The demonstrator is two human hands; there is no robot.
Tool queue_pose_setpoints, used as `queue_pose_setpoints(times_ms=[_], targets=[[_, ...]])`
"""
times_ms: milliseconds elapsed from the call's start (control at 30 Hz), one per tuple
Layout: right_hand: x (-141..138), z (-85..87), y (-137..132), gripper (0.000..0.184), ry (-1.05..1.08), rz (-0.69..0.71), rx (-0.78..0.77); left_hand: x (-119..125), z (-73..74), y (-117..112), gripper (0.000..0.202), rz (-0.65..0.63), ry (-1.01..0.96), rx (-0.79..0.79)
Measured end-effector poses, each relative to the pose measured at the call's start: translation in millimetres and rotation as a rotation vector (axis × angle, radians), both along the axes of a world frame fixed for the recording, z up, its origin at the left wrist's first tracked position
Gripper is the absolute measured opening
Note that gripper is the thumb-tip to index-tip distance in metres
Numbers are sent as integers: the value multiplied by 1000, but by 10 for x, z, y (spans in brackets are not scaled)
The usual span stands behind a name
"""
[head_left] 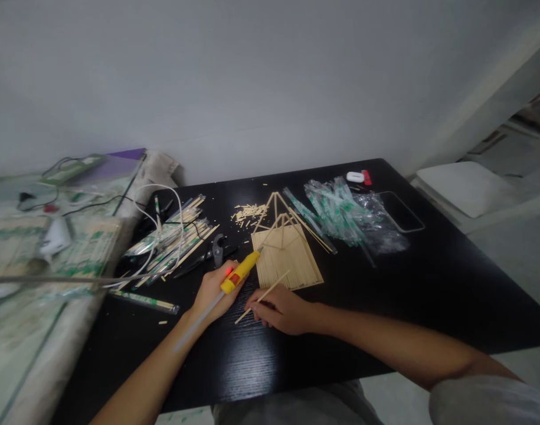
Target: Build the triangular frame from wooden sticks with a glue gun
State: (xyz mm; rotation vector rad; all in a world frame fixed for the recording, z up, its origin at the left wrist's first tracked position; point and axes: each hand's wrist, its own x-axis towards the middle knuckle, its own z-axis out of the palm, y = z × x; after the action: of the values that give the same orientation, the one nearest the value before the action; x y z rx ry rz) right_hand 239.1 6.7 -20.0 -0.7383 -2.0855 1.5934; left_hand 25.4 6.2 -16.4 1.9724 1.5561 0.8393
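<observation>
My left hand (214,292) is closed round a yellow glue gun (240,271) with a translucent glue stick trailing back over my wrist; its tip points at a flat mat of wooden sticks (285,262). A frame of thin sticks (282,217) stands upright on the far end of that mat. My right hand (282,310) rests on the black table (429,283) just in front of the mat and pinches a single thin wooden stick (263,297) that slants up toward the mat.
Pliers (210,255) lie left of the mat beside a heap of wrapped chopsticks (176,239) and a white cable (161,224). Cut stick bits (248,212), empty plastic wrappers (344,215), a phone (400,211) and a small white-and-red object (359,176) lie farther back. A cluttered surface (39,248) adjoins on the left.
</observation>
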Motion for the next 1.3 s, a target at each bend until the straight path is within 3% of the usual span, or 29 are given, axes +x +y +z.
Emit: queue_pose_setpoints(times_ms=[467,1300], targets=[[-4,-20,2,25,6,-2,11,-3,-9,2,12,-20,-21,67],[-5,-18,2,24,11,-6,21,-2,-3,4,13,-17,-18,36]])
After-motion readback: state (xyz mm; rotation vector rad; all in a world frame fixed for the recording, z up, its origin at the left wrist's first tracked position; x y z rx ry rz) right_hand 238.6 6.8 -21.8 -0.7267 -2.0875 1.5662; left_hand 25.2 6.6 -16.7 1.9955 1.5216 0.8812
